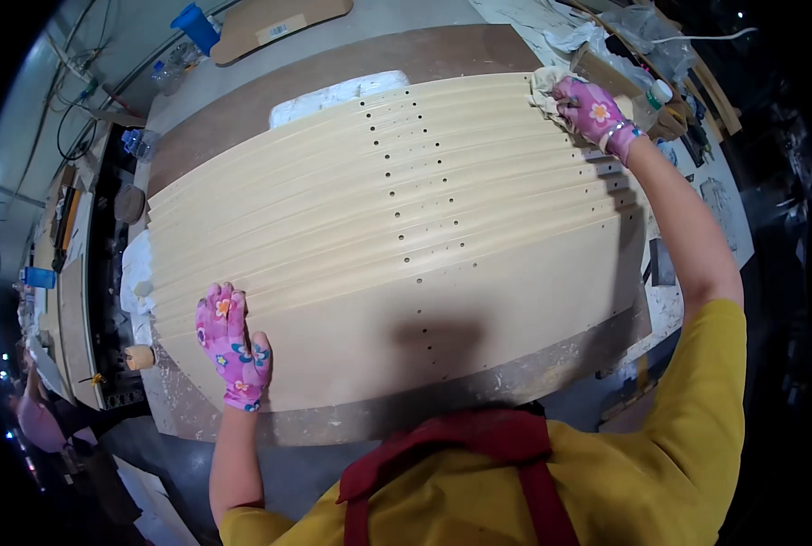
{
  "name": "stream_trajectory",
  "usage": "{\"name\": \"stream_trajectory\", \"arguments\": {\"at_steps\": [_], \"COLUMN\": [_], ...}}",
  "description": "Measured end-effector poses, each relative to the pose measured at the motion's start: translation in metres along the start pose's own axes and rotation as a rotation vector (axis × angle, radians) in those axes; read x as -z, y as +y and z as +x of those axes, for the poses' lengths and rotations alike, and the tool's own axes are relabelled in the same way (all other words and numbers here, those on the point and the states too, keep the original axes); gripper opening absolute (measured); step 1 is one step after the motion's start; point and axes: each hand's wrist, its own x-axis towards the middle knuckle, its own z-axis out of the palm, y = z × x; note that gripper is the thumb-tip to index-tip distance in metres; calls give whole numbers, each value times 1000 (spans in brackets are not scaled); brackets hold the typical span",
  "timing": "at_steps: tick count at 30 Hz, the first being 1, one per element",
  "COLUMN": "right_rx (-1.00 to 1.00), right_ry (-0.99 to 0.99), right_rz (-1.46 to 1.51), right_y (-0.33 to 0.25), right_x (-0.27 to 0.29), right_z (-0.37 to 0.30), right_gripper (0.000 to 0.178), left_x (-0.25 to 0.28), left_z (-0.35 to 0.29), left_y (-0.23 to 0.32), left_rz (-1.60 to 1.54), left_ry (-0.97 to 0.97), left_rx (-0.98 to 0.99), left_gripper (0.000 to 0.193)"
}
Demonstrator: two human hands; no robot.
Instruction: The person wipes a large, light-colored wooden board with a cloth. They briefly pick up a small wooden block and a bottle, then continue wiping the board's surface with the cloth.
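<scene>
Several pale wooden panels [333, 355] lie overlapped like steps across the worktable, with rows of small dark drilled holes down their middle and near their right ends. My left hand [233, 346], in a pink flowered glove, rests flat on the nearest panels at their left end, fingers stretched out and holding nothing. At the far right corner my right hand [595, 111], gloved the same way, is closed on a crumpled off-white cloth [543, 84]. That cloth touches the edge of the farthest panel. Part of the panels' right end is hidden behind my right forearm.
Behind the panels lies a white wrapped pad [333, 98]. A blue cup [195, 29] and a brown board [283, 27] are farther back. A cardboard box [606, 73] and a green bottle [654, 98] crowd the right. A tan roll [139, 357] sits left; another person [42, 414] is beyond.
</scene>
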Motion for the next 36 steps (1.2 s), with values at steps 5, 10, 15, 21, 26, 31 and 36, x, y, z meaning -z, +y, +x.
{"name": "stream_trajectory", "arguments": {"at_steps": [5, 10, 15, 21, 26, 31, 36], "right_rx": [305, 346, 120, 15, 218, 24, 10], "right_ry": [126, 23, -172, -323, -277, -350, -237], "right_rz": [173, 187, 522, 321, 355, 505, 337], "right_y": [-85, -258, -214, -278, -396, -349, -344], "right_x": [-47, -91, -74, -63, -94, -86, -84], "right_z": [32, 100, 93, 116, 151, 134, 134], "right_gripper": [27, 16, 27, 26, 26, 24, 23], "left_x": [2, 4, 7, 6, 10, 31, 20], "left_z": [1, -1, -6, -2, -5, -20, -45], "left_y": [2, -3, -7, -10, -15, -65, -139], "left_rz": [4, 19, 1, -88, -124, 49, -518], "left_ry": [-30, -32, -39, -9, -53, -134, 207], "left_rx": [39, 55, 74, 28, 56, 133, 513], "left_gripper": [52, 55, 52, 48, 50, 61, 100]}}
